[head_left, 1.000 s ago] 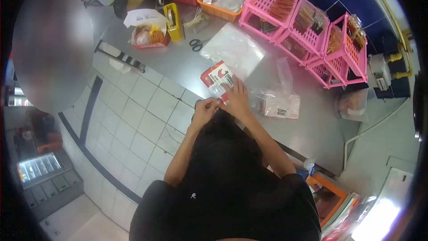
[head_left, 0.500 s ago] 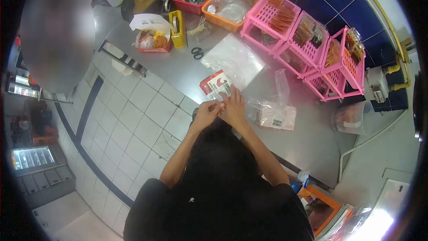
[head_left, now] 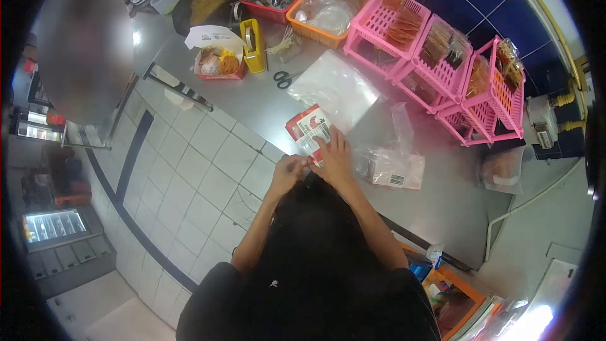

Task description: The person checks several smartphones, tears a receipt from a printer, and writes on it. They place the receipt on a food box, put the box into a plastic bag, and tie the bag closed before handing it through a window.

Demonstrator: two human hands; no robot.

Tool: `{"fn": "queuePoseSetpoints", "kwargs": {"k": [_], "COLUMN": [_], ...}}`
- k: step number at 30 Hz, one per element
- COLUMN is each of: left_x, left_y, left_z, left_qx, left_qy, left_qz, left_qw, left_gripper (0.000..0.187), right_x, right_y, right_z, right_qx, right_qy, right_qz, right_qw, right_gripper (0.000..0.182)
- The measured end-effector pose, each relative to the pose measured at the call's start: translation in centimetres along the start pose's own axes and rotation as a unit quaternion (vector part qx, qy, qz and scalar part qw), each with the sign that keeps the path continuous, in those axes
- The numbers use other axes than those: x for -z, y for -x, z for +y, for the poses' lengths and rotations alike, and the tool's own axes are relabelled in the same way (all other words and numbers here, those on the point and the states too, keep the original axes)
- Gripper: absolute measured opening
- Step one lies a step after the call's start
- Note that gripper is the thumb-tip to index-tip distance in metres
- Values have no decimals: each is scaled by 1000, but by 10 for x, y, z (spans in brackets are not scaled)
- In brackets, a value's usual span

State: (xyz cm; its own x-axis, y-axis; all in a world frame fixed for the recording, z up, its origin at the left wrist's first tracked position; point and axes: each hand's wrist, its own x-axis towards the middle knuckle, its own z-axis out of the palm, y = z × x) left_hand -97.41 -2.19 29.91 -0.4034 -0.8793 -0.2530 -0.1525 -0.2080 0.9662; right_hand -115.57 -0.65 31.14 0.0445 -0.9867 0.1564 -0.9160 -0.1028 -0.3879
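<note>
A red-and-white printed carton [head_left: 307, 125] lies at the counter's front edge, close to my body. My left hand [head_left: 288, 175] is closed, its fingers pinching the carton's near end. Over the carton's right side rests my right hand [head_left: 334, 156], fingers on the printed face and thumb near the left fingertips. The carton's near end is partly hidden by both hands. Beyond it lies a stack of clear plastic bags [head_left: 334, 88], with black-handled scissors [head_left: 283, 79] beside them. To the right is a clear bag with printed cartons [head_left: 396, 172] in it.
An open food box [head_left: 219, 74] and a yellow tape dispenser [head_left: 253, 50] stand farther back on the steel counter [head_left: 252, 110]. Red [head_left: 284, 9] and orange baskets [head_left: 328, 35] and pink racks [head_left: 435, 63] of packets line the wall. A blurred person stands at far left.
My hands have shifted slightly on the carton, and more of its printed face shows. The left hand sits a little lower and further left. The camera view has moved slightly.
</note>
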Motion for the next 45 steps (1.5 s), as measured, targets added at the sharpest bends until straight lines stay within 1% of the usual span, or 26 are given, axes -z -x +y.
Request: {"fn": "queuePoseSetpoints", "kwargs": {"k": [1, 4, 6, 8, 9, 11, 12, 13, 14, 15, 16, 17, 18, 20, 21, 22, 24, 26, 27, 28, 29, 32, 34, 37, 41, 45], "left_x": [2, 5, 3, 2, 1, -2, -3, -4, -5, -6, -6, -7, -7, -7, -8, -8, -6, -4, -4, -3, -3, -2, -1, 3, 3, 3], "left_y": [5, 4, 1, -3, -1, 2, 5, 7, 7, 9, 10, 11, 11, 13, 13, 13, 14, 12, 10, 8, 4, -8, -8, -11, -21, -24], "left_z": [5, 12, 8, 12, 19, 31, 36, 40, 44, 47, 49, 51, 53, 57, 59, 60, 56, 49, 44, 37, 22, -14, -19, -27, -38, -29], "left_qx": [15, 49, 33, 18, 22, 26, 28, 29, 31, 25, 18, 19, 8, 0, -20, -40, -28, -18, -14, -10, -9, -31, -14, 12, 10, 27], "left_qy": [52, 81, 78, 74, 107, 141, 144, 145, 144, 93, 42, 42, 20, -4, -9, -14, -52, -89, -118, -147, -147, -176, -120, -143, -102, -137], "left_qz": [-3, -28, -24, -25, -30, -38, -44, -51, -56, -62, -66, -70, -72, -74, -70, -65, -62, -60, -53, -45, -44, -17, -20, -19, -37, -43], "left_qw": [999, 995, 996, 997, 994, 989, 988, 988, 987, 993, 997, 996, 997, 997, 997, 997, 996, 994, 991, 988, 988, 984, 992, 989, 994, 989], "left_gripper": [25, 21, 22, 22, 22, 21, 18, 16, 16, 15, 15, 15, 15, 15, 13, 12, 11, 10, 13, 15, 15, 14, 14, 13, 16, 17], "right_x": [3, 12, 21, 38, 40, 43, 46, 48, 49, 47, 43, 42, 44, 48, 46, 40, 26, 12, 10, 6, 3, -6, -16, -20, -20, -29], "right_y": [-1, -3, -8, -3, 3, 16, 18, 20, 21, 23, 24, 24, 25, 26, 27, 29, 30, 31, 28, 23, 19, 13, 13, 14, 12, 12], "right_z": [1, 5, 4, -6, -9, -13, -16, -21, -23, -22, -19, -17, -15, -15, -13, -9, -3, 4, 2, -2, -6, -11, -9, -11, -17, -13], "right_qx": [-6, -8, -3, -13, -13, -157, -159, -215, -265, -270, -283, -294, -297, -308, -309, -294, -279, -245, -245, -229, -207, -204, -204, -203, -205, -204], "right_qy": [-31, -88, -115, -134, -134, -316, -314, -439, -553, -553, -606, -655, -655, -684, -684, -681, -679, -603, -603, -494, -376, -320, -300, -250, -184, -171], "right_qz": [-18, -44, -47, 96, 95, 23, 23, -28, -77, -74, -91, -108, -107, -128, -129, -125, -123, -100, -101, -59, -16, -2, -12, -31, -40, -37], "right_qw": [999, 995, 992, 986, 986, 935, 936, 872, 786, 785, 738, 687, 686, 649, 648, 658, 668, 753, 753, 837, 903, 925, 932, 946, 961, 963], "right_gripper": [73, 67, 63, 47, 47, 31, 31, 26, 23, 23, 24, 26, 26, 22, 22, 20, 19, 15, 15, 12, 10, 11, 11, 14, 18, 17]}}
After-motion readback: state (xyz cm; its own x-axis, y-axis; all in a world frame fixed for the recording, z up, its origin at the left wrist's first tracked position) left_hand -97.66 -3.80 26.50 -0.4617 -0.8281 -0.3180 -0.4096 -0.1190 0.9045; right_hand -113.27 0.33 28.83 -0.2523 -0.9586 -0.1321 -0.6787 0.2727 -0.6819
